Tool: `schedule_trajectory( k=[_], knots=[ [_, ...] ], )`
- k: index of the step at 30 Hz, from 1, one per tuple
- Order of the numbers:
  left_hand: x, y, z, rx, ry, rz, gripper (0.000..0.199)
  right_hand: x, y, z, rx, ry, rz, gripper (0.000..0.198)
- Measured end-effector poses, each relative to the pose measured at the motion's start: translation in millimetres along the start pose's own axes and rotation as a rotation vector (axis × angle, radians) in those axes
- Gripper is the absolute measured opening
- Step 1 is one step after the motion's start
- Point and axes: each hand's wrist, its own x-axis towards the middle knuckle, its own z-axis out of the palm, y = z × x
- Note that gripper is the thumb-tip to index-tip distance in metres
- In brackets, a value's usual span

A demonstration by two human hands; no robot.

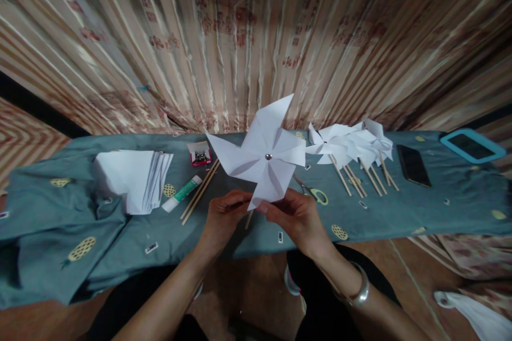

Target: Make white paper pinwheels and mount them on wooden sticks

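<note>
A white paper pinwheel (262,144) with a silver pin at its centre is held up over the table, its face turned toward me. My right hand (300,218) pinches the lower blade, thumb in front and fingers behind the paper. From the other side, my left hand (224,218) is closed at the same blade, its fingertips partly hidden behind it. Below the blade, between my hands, shows the end of a wooden stick (248,219). Scissors with yellow-green handles (320,196) lie just beyond my right hand, partly covered.
Along the cloth-covered table (452,213) lie stacked white paper (136,181), a glue stick (182,193), loose sticks (200,192) and a red box of pins (200,155). Several pinwheels (352,144), a phone (414,165) and a blue-framed tablet (472,145) lie rightward. A curtain (256,37) hangs behind.
</note>
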Motion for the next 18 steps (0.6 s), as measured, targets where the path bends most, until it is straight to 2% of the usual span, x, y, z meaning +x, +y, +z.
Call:
schedule_trajectory(
  k=[3, 7, 11, 14, 18],
  knots=[
    [2, -1, 0, -0.006, 0.013, 0.001, 0.014, -2, 3, -5, -0.102, -0.026, -0.037, 0.022],
    [5, 0, -1, -0.008, 0.034, 0.022, 0.017, -4, 1, -12, -0.378, -0.030, -0.088, 0.019],
    [6, 1, 1, -0.029, 0.040, 0.027, 0.018, -4, 1, -14, -0.581, -0.113, -0.011, 0.022],
    [8, 0, 5, -0.045, 0.052, 0.020, 0.021, -4, 5, -14, -0.601, -0.155, 0.037, 0.021],
    [11, -2, 12, -0.094, 0.067, 0.012, 0.026, -6, 13, -16, -0.509, -0.165, 0.034, 0.016]
  ],
)
